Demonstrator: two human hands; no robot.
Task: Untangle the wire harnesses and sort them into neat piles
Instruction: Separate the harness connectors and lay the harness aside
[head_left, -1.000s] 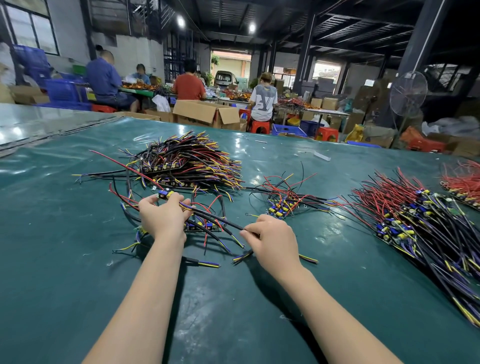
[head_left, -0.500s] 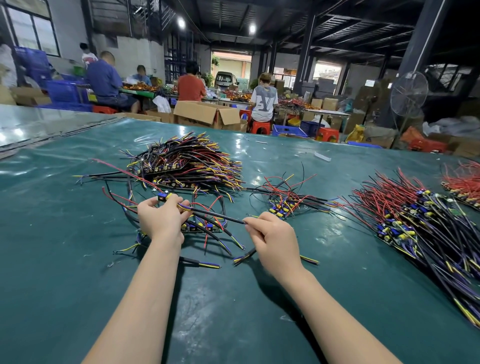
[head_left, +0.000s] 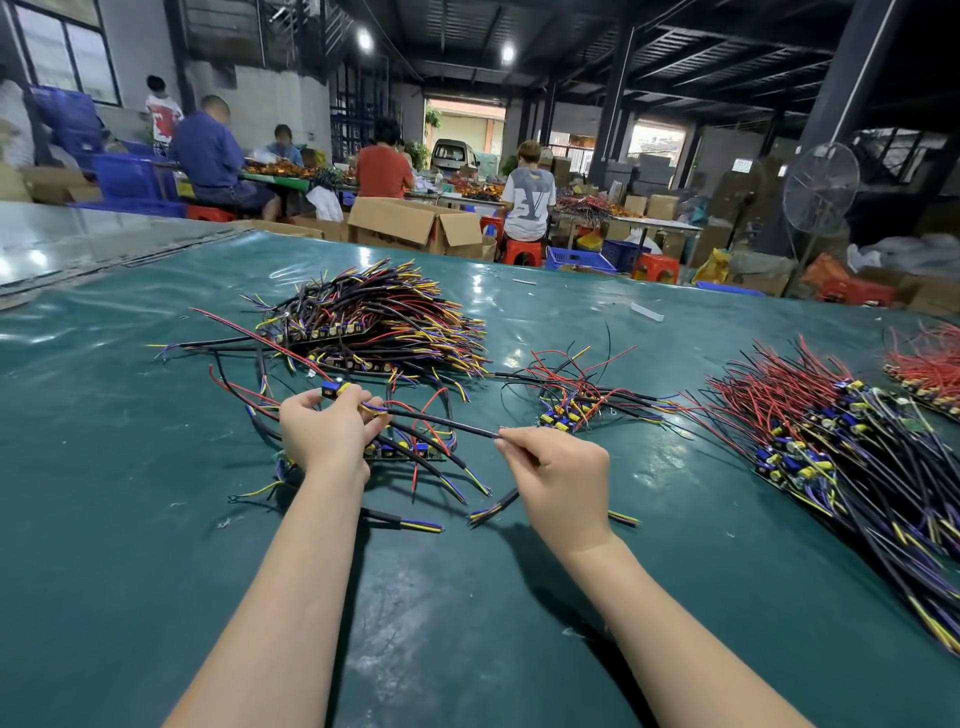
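Right grip (head_left: 561, 480) pinches one end of a black-sheathed wire harness (head_left: 441, 422). Left grip (head_left: 324, 431) clasps its blue-component end, just above a loose multicoloured wire tangle (head_left: 415, 453) on the green tabletop (head_left: 130, 519). Beyond lies a large black-red-yellow harness pile (head_left: 384, 322).

Dim hall lit by two ceiling lamps (head_left: 365, 39) and a bright, overexposed doorway (head_left: 470, 127). Glare streaks the glossy worktop (head_left: 130, 545) along its far edge; soft shadows lie toward its near edge. Wide-angle distortion bends the frame's margins.
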